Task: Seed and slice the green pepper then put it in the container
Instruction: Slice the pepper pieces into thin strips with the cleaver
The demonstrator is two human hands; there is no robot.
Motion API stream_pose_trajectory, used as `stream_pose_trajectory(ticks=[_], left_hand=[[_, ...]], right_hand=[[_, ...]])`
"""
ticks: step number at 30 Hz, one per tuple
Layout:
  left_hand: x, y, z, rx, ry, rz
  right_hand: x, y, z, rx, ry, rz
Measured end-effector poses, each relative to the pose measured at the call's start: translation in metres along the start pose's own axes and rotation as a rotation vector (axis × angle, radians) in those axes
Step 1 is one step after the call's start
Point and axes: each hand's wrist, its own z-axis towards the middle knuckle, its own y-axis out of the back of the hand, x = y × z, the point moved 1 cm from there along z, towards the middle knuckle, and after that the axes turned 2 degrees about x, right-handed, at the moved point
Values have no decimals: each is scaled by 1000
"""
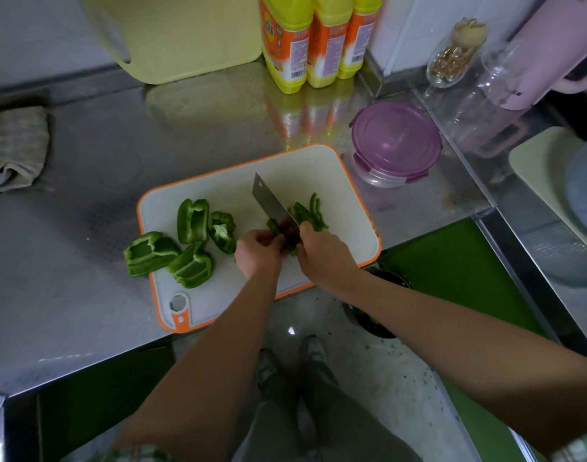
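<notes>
right hand (322, 255) grips knife (268, 201); left hand (257, 253) pinches a pepper piece (274, 228). strips (310, 213) at 2 o'clock; four chunks (192, 221) uncut; container (396, 143) lidded.

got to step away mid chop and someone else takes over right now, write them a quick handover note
Left hand holds the pepper piece being cut. Right hand grips the knife, blade down on that piece.
A few cut strips lie right of the blade on the cutting board. Four unsliced pieces sit at the board's left, one hanging over its edge onto the counter.
The container stands past the board's far right corner, purple lid on.
Done: pepper opened, no seeds showing, slicing begun.
Left: finish this piece, slice the other four, open the container, put the strips in.
</notes>
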Motion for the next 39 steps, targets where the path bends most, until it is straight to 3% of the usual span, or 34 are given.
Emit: stream_pose_trajectory(ticks=[24, 34, 39], left_hand=[[0, -1, 5, 48, -6, 18], [1, 2, 8, 84, -50, 55], [2, 1, 7, 84, -48, 44]], right_hand=[[1, -5, -1, 68, -13, -56], [3, -1, 20, 17, 23, 7], [-18, -2, 11, -19, -48, 74]])
